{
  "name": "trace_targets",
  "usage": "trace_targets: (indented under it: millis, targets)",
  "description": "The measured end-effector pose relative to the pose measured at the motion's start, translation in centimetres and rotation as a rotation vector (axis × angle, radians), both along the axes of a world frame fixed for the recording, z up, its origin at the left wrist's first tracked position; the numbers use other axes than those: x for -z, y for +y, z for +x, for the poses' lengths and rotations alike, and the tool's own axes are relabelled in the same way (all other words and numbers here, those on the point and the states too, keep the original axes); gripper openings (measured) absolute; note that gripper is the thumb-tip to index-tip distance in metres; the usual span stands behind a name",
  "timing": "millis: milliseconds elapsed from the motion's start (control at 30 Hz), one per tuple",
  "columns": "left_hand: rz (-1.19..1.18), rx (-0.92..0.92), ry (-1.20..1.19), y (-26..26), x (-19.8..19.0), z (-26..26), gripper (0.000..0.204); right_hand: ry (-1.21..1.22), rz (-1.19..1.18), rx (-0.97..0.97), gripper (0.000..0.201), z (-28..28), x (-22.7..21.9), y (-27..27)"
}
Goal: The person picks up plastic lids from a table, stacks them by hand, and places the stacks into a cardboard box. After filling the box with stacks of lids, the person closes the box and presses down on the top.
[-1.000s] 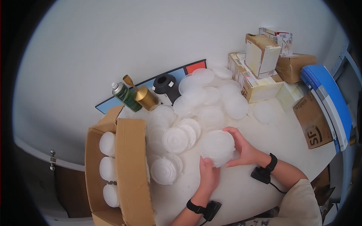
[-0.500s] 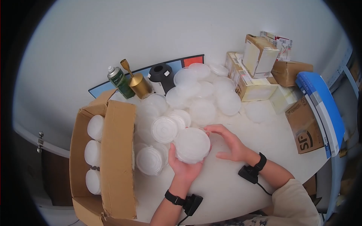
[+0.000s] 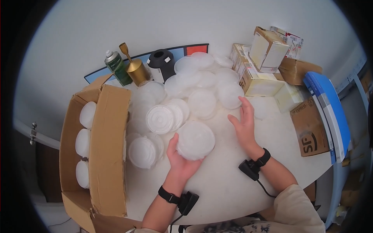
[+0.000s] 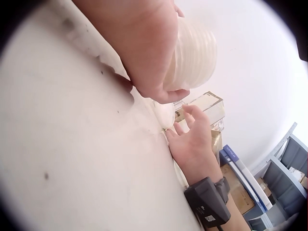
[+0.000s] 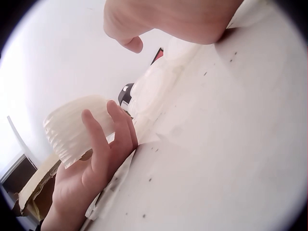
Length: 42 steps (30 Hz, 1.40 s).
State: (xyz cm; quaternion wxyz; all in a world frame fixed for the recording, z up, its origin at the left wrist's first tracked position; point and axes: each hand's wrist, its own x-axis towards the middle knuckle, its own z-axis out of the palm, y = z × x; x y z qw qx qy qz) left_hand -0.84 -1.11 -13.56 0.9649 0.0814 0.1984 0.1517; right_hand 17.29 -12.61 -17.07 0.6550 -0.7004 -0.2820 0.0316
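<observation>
My left hand grips a thick stack of round, translucent plastic lids above the table. In the right wrist view, fingers and thumb curve round the ridged side of that lid stack. Off to the right, my right hand holds nothing, its fingers parted and fingertips close to the front edge of a loose lid pile. Between the left hand and the carton are smaller lid stacks, one fanned out and one lower down.
An open cardboard carton at the left holds several white lid stacks. Along the wall stand a green spray can, a gold object and a black object. Parcels and a blue-and-white box stand at the right.
Both hands held the lid stack at first. The right hand has let go and moved right and forward toward the loose lids, while the left keeps the stack. The camera view has shifted somewhat.
</observation>
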Motion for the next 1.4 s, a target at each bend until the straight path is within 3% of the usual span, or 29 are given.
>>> trace_targets:
  millis: [100, 167, 367, 800, 900, 1100, 1167, 1267, 1400]
  targets:
    - [-0.007, 0.007, 0.016, 0.0, -0.1, 0.0, 0.068, 0.058, 0.044, -0.048, 0.074, 0.5, 0.3, 0.0]
    - [0.007, 0.018, 0.018, 0.0, -0.2, -0.1, 0.067, 0.192, 0.226, -0.091, 0.078, 0.6, 0.1, 0.2]
    - [0.028, 0.01, 0.01, -0.1, -0.2, 0.0, 0.066, 0.355, 0.323, -0.075, 0.073, -0.4, -1.3, 0.1]
    - [0.027, -0.005, 0.047, -0.1, -0.1, 0.1, 0.069, 0.37, 0.271, -0.138, 0.067, -0.2, -1.1, 0.0]
    - [0.035, -0.006, 0.042, -0.1, -0.1, 0.1, 0.069, 0.266, 0.184, -0.156, 0.066, 0.0, -1.0, -0.2]
    - [0.023, -0.007, 0.042, 0.0, -0.1, 0.2, 0.068, 0.021, 0.163, 0.002, 0.065, 0.4, -0.7, -0.3]
    - [0.014, 0.007, 0.02, 0.0, -0.2, 0.1, 0.066, -0.244, -0.079, 0.053, 0.068, 0.3, -1.2, -0.5]
    - [0.057, 0.045, 0.02, 0.2, 0.6, 0.0, 0.065, -0.403, -0.19, -0.004, 0.069, -0.1, -1.2, -0.1]
    - [0.089, 0.048, 0.072, -0.2, -0.3, 0.1, 0.065, -0.348, -0.253, -0.033, 0.072, -0.5, -1.8, -0.3]
